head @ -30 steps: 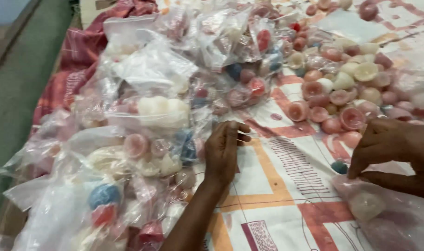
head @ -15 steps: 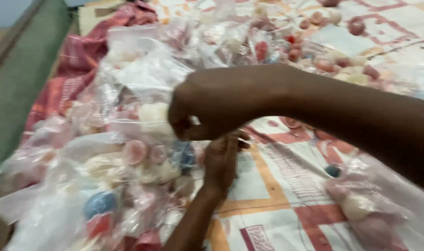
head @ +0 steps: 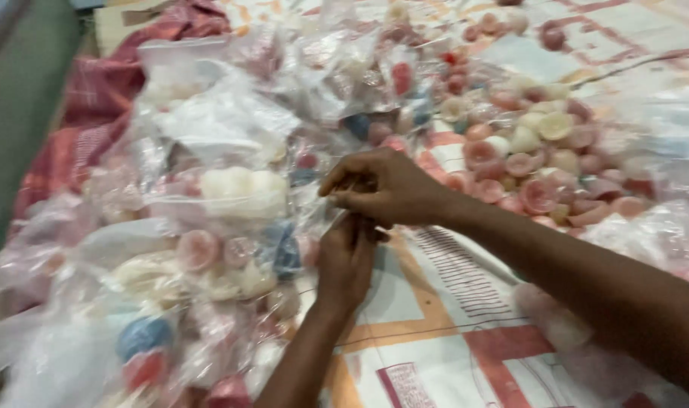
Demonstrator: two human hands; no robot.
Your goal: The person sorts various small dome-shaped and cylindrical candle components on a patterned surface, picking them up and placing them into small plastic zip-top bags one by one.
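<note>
While the head view looks down on a patterned cloth-covered surface [head: 450, 332], both hands meet at the edge of a heap of clear plastic bags [head: 208, 204]. The left hand [head: 346, 261] comes up from the bottom of the picture, fingers pointing away, its fingertips under the right hand. The right hand [head: 382, 187] reaches in from the right on a long forearm, its grip narrow, thumb and fingers pinched together on what looks like the thin edge of a clear bag [head: 322, 219] that lies between the two hands; blur hides exactly how much of it each hand has. Whether the left hand's grip closes on that edge cannot be told.

Just left of the hands, one bag holds white pieces [head: 242, 189], and below it others hold pink and blue ones [head: 144, 332]. A loose pile of pink and cream cup-shaped pieces [head: 533, 159] lies well to the right, behind the right forearm. A red checked cloth [head: 95, 113] shows at the far left.

Compared with half a second ago, the right hand has dropped from above the bags to meet the left hand, which has stayed in much the same place.
</note>
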